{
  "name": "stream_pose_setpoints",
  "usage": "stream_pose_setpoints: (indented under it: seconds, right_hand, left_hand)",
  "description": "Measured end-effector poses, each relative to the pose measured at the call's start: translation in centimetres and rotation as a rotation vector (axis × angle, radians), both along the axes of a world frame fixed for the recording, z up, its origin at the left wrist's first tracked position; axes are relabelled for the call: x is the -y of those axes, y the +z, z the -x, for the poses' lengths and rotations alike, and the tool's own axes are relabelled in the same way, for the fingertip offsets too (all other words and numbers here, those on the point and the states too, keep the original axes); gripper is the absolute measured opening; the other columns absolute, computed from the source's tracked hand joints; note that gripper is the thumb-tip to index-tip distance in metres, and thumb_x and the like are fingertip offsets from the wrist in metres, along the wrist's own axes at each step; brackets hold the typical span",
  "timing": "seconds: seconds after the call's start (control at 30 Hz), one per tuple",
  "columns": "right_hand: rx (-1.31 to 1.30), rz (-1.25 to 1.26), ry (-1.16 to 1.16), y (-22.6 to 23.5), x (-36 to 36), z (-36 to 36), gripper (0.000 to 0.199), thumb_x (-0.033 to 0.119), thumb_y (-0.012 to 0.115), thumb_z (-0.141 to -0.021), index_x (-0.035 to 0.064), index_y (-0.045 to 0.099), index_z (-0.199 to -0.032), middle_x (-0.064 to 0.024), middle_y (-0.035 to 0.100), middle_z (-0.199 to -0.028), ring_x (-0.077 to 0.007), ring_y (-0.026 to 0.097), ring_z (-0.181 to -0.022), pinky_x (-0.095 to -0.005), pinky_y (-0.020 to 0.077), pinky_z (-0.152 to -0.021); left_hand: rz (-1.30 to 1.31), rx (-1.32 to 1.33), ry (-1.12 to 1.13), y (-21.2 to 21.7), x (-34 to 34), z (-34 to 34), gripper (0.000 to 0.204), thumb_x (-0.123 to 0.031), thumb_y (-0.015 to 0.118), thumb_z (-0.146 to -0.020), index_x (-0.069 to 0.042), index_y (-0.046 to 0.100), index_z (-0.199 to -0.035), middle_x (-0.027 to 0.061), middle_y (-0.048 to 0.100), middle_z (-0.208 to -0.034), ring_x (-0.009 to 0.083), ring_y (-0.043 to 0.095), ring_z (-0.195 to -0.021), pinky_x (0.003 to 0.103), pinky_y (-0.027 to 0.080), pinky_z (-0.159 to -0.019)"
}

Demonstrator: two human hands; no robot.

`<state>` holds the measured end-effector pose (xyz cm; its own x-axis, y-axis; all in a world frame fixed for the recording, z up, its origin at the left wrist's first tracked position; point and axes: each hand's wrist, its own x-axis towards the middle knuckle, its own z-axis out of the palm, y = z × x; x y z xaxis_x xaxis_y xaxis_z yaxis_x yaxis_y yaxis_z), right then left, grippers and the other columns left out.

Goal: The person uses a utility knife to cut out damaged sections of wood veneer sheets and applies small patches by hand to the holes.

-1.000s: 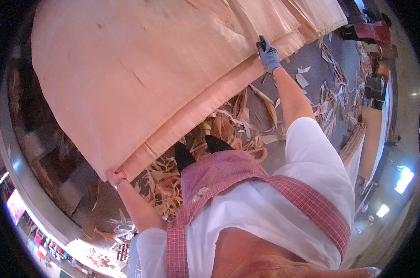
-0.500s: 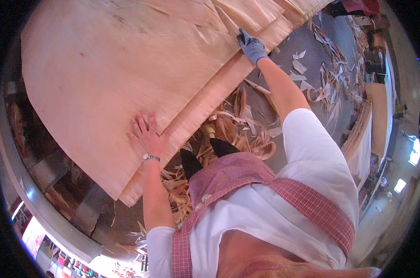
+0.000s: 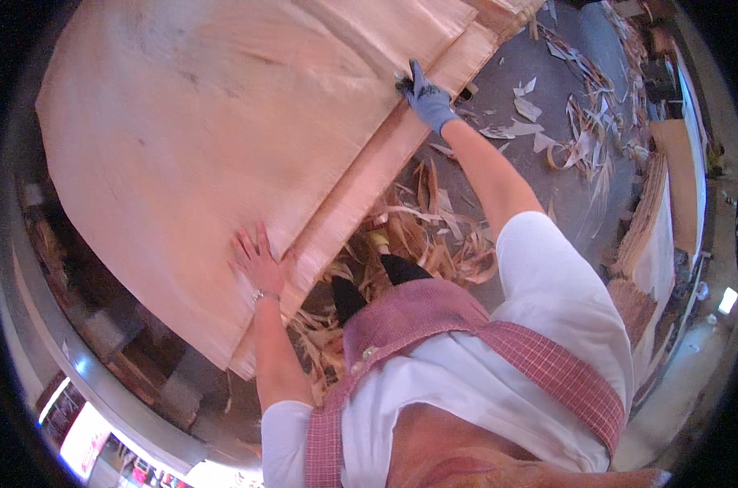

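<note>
A broad, pale wood veneer sheet (image 3: 182,154) lies on top of a stack of veneer (image 3: 369,175), whose edge runs diagonally below it. My left hand (image 3: 259,262), bare with a wristwatch (image 3: 263,295), rests on the sheet near its lower corner, fingers spread. Farther off to the right, my right hand (image 3: 431,102) wears a grey-blue glove with dark fingertips. Its fingers are curled at the sheet's near edge and grip it; part of the grip is hidden. A soft crease in the sheet runs up from beside this hand.
Curled veneer scraps (image 3: 418,220) litter the floor by my feet, with more strips (image 3: 580,122) to the right. A stack of sheets (image 3: 650,215) stands at the far right beside an upright tan panel (image 3: 680,175). Dark blocky shapes (image 3: 133,350) lie beyond the left edge.
My right hand has moved a little toward me and left along the sheet's edge. The ruffled folds near it look flatter. My left hand stays spread on the sheet; the view has shifted slightly.
</note>
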<state>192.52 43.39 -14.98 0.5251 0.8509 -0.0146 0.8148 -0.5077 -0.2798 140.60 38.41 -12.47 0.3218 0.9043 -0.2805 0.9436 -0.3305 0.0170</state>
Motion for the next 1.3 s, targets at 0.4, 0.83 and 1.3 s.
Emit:
stream_pose_setpoints:
  seconds: [0.4,0.83,1.3]
  right_hand:
    - [-0.022,-0.038,-0.374,1.5,24.3,-13.5,0.038,0.040,0.069,-0.082,0.0076,0.067,-0.102,-0.0183,0.068,-0.089,-0.0354,0.066,-0.081,-0.0401,0.0500,-0.071]
    - [0.116,-0.170,-0.089,7.4,21.7,-15.1,0.038,0.040,0.062,-0.089,0.0025,0.062,-0.088,-0.0199,0.066,-0.084,-0.0356,0.065,-0.075,-0.0441,0.0492,-0.066]
    - [0.105,-0.319,0.459,11.1,-0.1,25.8,0.036,0.036,0.047,-0.098,0.0039,0.062,-0.090,-0.0187,0.060,-0.065,-0.0313,0.061,-0.058,-0.0462,0.0463,-0.051]
  left_hand:
    - [0.275,-0.096,-0.052,4.8,-2.0,0.4,0.109,-0.078,0.060,-0.068,-0.025,0.016,-0.153,0.0173,0.001,-0.159,0.0411,0.001,-0.146,0.064,0.014,-0.111]
    - [0.436,0.036,0.031,8.1,-3.6,0.3,0.095,-0.067,0.063,-0.075,-0.025,0.025,-0.151,0.0168,0.013,-0.158,0.0360,0.010,-0.146,0.058,0.018,-0.114]
    - [-0.236,0.596,0.248,7.4,19.0,20.5,0.061,-0.032,0.066,-0.085,-0.014,0.042,-0.139,0.0205,0.038,-0.144,0.0397,0.042,-0.128,0.050,0.041,-0.101]
